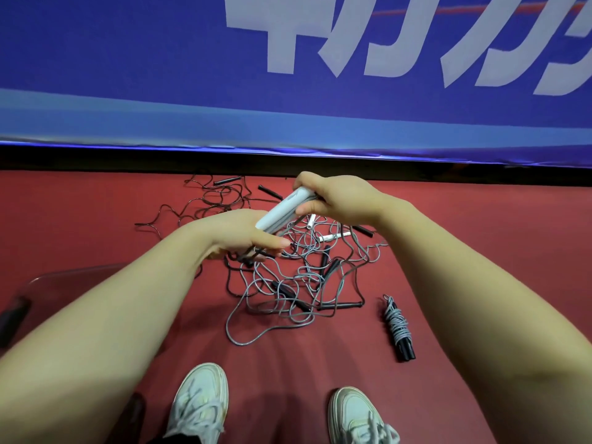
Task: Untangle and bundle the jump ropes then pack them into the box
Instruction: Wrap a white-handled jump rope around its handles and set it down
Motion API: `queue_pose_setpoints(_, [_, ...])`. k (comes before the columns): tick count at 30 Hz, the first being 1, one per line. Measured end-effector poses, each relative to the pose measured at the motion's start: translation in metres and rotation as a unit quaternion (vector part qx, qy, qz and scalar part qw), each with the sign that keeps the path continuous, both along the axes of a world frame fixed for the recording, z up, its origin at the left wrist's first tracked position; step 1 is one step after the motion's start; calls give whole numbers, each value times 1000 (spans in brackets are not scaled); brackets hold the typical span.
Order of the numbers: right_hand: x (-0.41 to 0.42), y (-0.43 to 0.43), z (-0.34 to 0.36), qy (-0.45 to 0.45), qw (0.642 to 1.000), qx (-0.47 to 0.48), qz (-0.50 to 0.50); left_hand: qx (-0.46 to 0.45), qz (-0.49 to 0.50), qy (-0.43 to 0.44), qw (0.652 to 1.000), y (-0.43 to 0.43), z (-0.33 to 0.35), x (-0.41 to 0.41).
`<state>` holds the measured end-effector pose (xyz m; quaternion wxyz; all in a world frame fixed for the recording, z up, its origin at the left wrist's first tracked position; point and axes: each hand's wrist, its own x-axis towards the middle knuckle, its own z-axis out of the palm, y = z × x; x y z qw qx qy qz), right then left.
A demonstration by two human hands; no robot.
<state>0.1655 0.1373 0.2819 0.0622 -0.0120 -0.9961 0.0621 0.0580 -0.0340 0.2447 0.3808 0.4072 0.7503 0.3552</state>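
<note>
My right hand point(339, 197) grips the far end of a pair of white jump-rope handles point(282, 211), held slanted above the floor. My left hand point(246, 237) holds their near end together with folded loops of dark cord point(253, 256) that hang under its fingers. Below both hands lies a tangled pile of grey and black ropes point(288, 283) with black handles on the red floor. One bundled rope point(398, 328), grey cord wound round black handles, lies apart at the right. A clear plastic box point(48, 283) sits at the left edge, partly hidden by my left forearm.
A blue banner wall point(288, 91) runs across the back, just beyond the ropes. More loose black cord and handles point(224, 187) spread toward it. My two white sneakers point(198, 405) stand at the bottom. Open red floor lies to the right of the bundle.
</note>
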Motion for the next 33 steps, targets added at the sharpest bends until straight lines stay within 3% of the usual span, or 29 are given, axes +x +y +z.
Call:
queue_pose_setpoints(2, [-1,-3,-3,-14,1000,-2,6,29,-13,-17,999,1,5,7])
queue_pose_setpoints(5, [-2,-4,-3,-22,999,-36,3,30,0,136,990,8,7,10])
queue_pose_setpoints(7, [-2,-1,2,-30,998,-56,5,15,26,172,985,12,5,8])
queue_pose_setpoints(8, [-2,-1,6,-26,998,-46,16,7,48,155,987,13,4,7])
queue_pose_setpoints(10, [0,-4,12,6,997,65,42,-18,86,105,990,13,1,4])
queue_pose_setpoints(13, [-1,-13,8,47,972,220,66,-64,53,43,996,8,3,7])
queue_pose_setpoints(17, [-4,-13,-10,64,968,218,110,-65,22,-14,998,1,4,9])
queue_pose_setpoints(22, [-4,-16,-8,-21,961,269,62,-40,7,-84,996,-4,-1,11])
queue_pose_setpoints(24, [-4,-16,-10,-38,965,252,64,-35,-11,-100,994,-7,-3,11])
queue_pose_setpoints(28, [-2,-17,-6,-56,981,176,50,-32,-25,-46,998,-9,-2,8])
queue_pose_setpoints(31, [5,-6,6,-66,998,0,24,-31,-15,-25,999,-11,4,3])
queue_pose_setpoints(33, [12,1,15,-86,990,-112,19,-34,-9,-27,999,-12,7,2])
